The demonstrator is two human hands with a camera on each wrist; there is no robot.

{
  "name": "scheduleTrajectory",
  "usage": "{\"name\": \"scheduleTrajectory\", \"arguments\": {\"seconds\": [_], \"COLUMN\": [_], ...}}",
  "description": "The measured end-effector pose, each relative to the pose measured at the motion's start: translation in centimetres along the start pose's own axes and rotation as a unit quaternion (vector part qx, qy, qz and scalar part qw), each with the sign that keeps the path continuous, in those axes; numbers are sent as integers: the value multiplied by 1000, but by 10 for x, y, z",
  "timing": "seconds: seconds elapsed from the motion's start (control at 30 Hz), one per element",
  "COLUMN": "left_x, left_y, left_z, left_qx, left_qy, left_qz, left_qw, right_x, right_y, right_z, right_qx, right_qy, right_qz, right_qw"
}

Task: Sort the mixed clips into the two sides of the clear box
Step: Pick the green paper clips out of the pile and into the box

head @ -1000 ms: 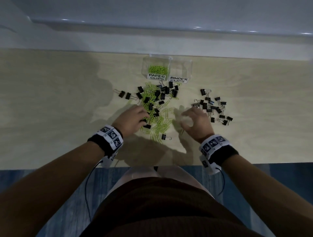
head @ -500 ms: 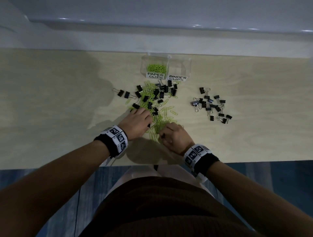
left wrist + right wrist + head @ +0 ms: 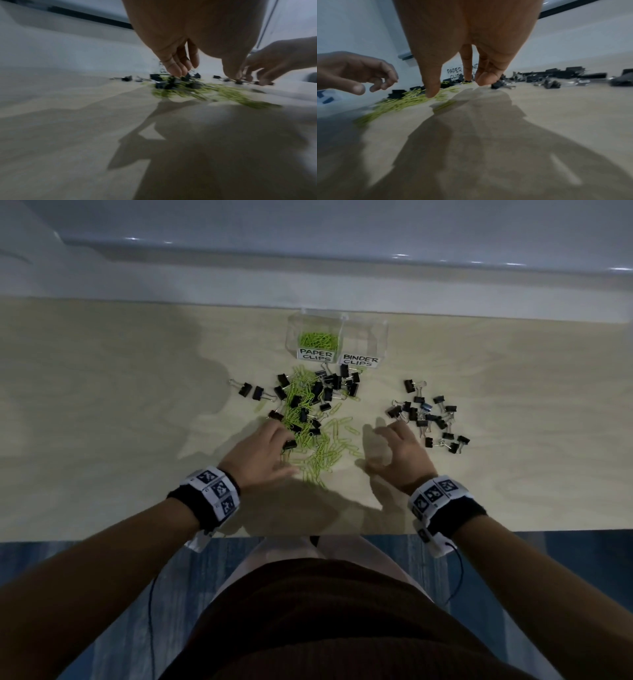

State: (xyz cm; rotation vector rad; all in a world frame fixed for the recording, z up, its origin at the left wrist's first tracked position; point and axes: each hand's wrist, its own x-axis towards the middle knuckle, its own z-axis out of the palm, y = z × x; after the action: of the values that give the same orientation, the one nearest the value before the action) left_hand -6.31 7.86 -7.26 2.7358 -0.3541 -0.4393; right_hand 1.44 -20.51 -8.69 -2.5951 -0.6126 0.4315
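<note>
Lying between hands (image 3: 263,451): mixed clips (image 3: 313,419)

Green paper clips (image 3: 317,440), black binder clips (image 3: 426,419), one seemingly blue (image 3: 425,406), on pale woodgrain table (image 3: 102,405).

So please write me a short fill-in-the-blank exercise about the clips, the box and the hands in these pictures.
1. The clips lying in the clear box are all ____ in colour.
2. The side labelled BINDER CLIPS is ____.
3. The separate pile of black binder clips lies beside the person's ____ hand.
4. The mixed pile lies in front of the box, near the left hand, on the ____.

Missing words: green; empty; right; table
</note>
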Motion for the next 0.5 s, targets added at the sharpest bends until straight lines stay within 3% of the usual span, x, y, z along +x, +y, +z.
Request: {"name": "scheduleTrajectory", "arguments": {"seconds": [0.1, 0.23, 0.33, 0.5], "left_x": [1, 14, 26, 34], "left_y": [25, 42, 44, 44], "left_z": [13, 27, 29, 21], "left_qx": [-24, -4, 3, -73], "left_qy": [-70, -49, -44, 6], "left_qz": [-25, -75, -101, -110], "left_qw": [997, 996, 994, 991], "right_x": [-1, 18, 32, 39], "right_y": [-19, -51, -66, -67], "right_z": [12, 18, 22, 28], "right_qx": [35, 25, -1, 32], "right_qy": [-57, -103, -115, -94], "right_qz": [24, 83, 44, -11], "right_qw": [997, 991, 992, 995]}}
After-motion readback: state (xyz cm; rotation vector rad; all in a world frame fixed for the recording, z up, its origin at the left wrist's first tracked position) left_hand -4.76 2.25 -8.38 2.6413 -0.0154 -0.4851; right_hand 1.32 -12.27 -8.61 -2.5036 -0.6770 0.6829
